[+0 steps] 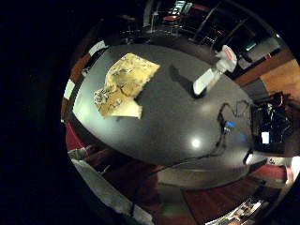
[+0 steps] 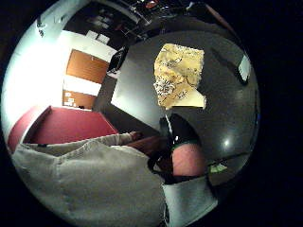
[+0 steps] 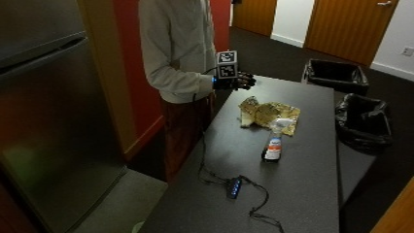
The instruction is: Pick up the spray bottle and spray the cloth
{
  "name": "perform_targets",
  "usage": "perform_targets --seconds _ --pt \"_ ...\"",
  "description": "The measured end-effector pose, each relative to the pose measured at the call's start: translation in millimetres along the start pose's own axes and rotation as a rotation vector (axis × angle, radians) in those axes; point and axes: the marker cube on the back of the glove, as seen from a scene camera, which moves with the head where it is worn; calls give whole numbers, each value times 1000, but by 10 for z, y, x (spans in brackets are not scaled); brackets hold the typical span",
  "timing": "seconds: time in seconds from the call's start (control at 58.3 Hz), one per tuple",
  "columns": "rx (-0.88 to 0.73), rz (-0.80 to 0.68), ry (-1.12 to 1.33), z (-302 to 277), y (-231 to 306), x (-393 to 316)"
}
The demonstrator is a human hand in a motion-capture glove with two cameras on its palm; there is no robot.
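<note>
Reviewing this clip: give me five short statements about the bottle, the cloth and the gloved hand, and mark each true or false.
1. The spray bottle stands upright on the table. True.
2. The gloved right hand grips the spray bottle. False: it is held above the table's edge near the person's body, apart from the bottle and holding nothing.
3. The cloth lies crumpled on the table, between the hand and the bottle. True.
4. The cloth hangs over the table's edge. False: it lies wholly on the tabletop.
5. A cable lies on the table on the bottle's side away from the cloth. True.
</note>
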Motion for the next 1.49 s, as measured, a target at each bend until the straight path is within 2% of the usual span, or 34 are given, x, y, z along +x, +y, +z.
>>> perform_targets --seconds 0.292,0.824,1.116,1.493 --pt "97 116 -30 -102 185 419" --pt "173 278 -52 -187 260 1237" --pt "242 333 -183 -191 117 1552" --pt "339 460 -403 120 -262 1853"
